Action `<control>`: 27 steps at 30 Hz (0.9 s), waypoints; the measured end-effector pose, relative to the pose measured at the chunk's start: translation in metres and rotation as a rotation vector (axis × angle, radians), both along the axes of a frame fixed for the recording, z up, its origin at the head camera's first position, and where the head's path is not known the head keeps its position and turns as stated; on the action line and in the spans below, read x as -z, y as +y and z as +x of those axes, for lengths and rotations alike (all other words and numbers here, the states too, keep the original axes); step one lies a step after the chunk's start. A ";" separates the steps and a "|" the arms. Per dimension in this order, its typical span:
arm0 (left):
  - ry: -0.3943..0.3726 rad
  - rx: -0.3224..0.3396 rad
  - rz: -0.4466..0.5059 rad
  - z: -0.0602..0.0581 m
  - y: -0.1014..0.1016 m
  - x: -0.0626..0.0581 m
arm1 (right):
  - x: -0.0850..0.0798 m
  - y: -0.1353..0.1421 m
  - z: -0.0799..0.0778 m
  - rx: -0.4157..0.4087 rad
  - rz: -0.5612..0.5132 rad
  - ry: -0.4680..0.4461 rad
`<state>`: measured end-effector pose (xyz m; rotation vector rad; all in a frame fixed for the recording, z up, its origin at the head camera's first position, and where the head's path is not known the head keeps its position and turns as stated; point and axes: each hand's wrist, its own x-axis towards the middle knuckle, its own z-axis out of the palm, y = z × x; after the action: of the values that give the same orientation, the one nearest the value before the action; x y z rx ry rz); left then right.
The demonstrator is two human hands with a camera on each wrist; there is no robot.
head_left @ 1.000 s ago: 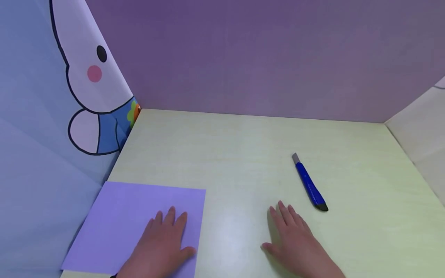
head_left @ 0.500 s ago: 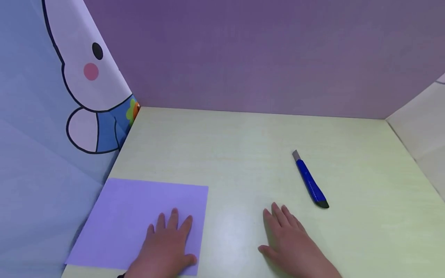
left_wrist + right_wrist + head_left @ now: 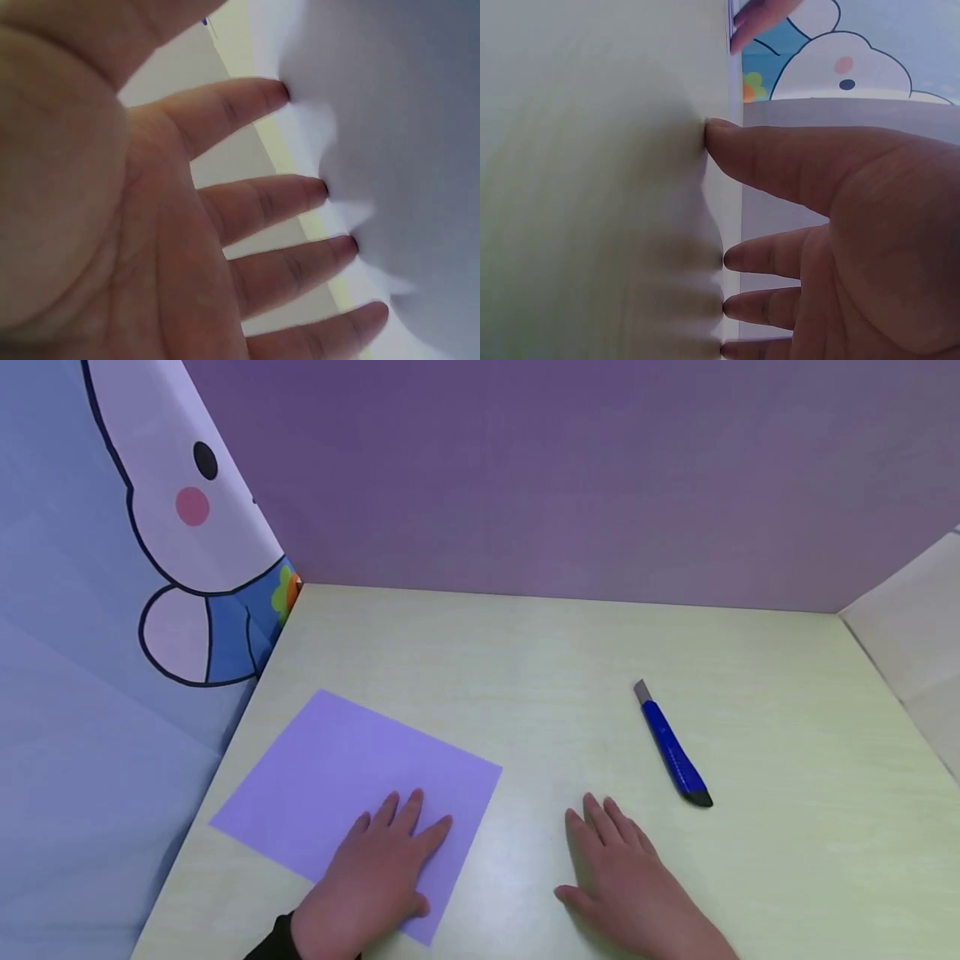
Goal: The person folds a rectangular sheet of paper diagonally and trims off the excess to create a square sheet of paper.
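Note:
A sheet of purple paper [image 3: 330, 777] lies turned at an angle on the left part of the table. My left hand [image 3: 378, 872] rests on its lower right part, fingers spread and straight; the left wrist view shows the fingertips [image 3: 319, 187] touching the sheet. My right hand [image 3: 626, 881] has its fingertips on the bare table, right of the paper, with the fingers straight and nothing held. Beyond that hand lies a blue utility knife [image 3: 672, 747] with a black end, its grey tip pointing away from me.
The pale wooden table [image 3: 810, 735] meets a purple wall panel [image 3: 562, 485] at the back. Blue cloth with a white cartoon figure [image 3: 202, 543] hangs along the left edge. A white panel [image 3: 915, 635] borders the right side.
Under my left hand the purple paper has turned clockwise and slid right and away from the left edge. My right hand has stayed nearly in place. The utility knife has not moved on the table.

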<state>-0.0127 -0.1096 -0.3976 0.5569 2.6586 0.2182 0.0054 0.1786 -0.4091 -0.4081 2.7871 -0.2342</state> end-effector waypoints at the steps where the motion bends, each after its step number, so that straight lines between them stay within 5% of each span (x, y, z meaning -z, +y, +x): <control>1: 0.010 0.015 0.000 -0.002 -0.001 0.000 | 0.000 -0.002 0.000 -0.001 -0.006 -0.004; 15: 0.032 0.306 -0.031 -0.022 0.022 -0.005 | 0.003 -0.016 0.005 -0.057 0.005 0.008; 27: 0.093 0.408 -0.045 -0.018 0.055 0.001 | 0.001 -0.031 0.003 -0.117 -0.049 0.002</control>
<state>-0.0310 -0.0543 -0.3985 1.0968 2.5570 0.0113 0.0088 0.1481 -0.4105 -0.5815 2.7526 -0.2754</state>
